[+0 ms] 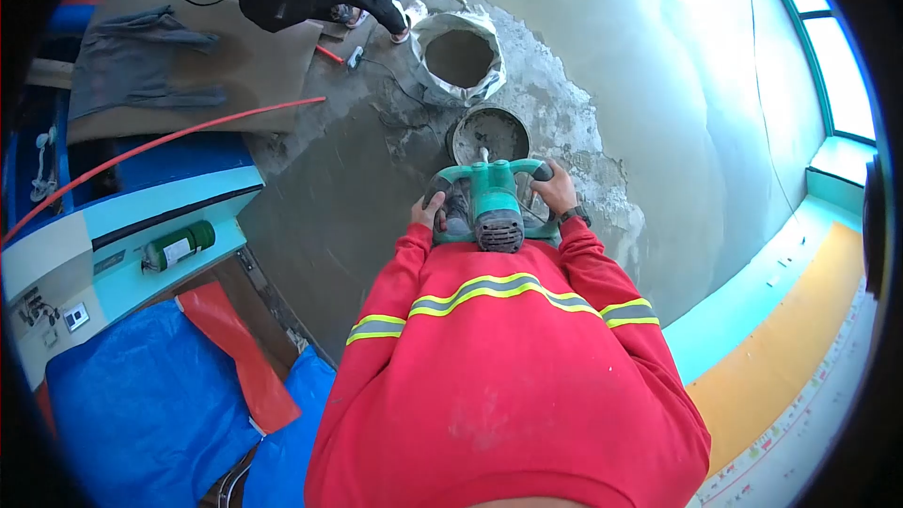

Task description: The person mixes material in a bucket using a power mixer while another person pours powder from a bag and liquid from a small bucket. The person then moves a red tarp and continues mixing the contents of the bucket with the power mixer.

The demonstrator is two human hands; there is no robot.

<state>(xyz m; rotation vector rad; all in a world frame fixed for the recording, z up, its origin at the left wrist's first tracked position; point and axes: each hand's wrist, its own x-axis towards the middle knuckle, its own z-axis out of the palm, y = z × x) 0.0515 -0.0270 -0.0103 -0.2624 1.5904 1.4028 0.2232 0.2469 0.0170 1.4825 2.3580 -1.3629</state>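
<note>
Currently, green power mixer (497, 196) between both hands. Left hand (429, 211): fingers curled closed around one handle. Right hand (556, 187): fingers curled closed around opposite handle. Round bucket (452, 143) just ahead of fingers, open sack (420, 45) farther beyond.

The power mixer (495, 190) is held between the left hand (429, 212) and the right hand (555, 190). It has a green body and frame, dark handle grips, and a dark, vented motor end on the wearer's side of the grip. Its frame reaches out to both sides, and a pale shaft shows at the far side, over the near part of the bucket.

The round bucket (454, 138) is on the floor just beyond the grip, open at the top, its inside gray and coated. Farther out from the grip, near the bucket, is a white sack (498, 66), upright and wide open, with gray material inside.
</note>
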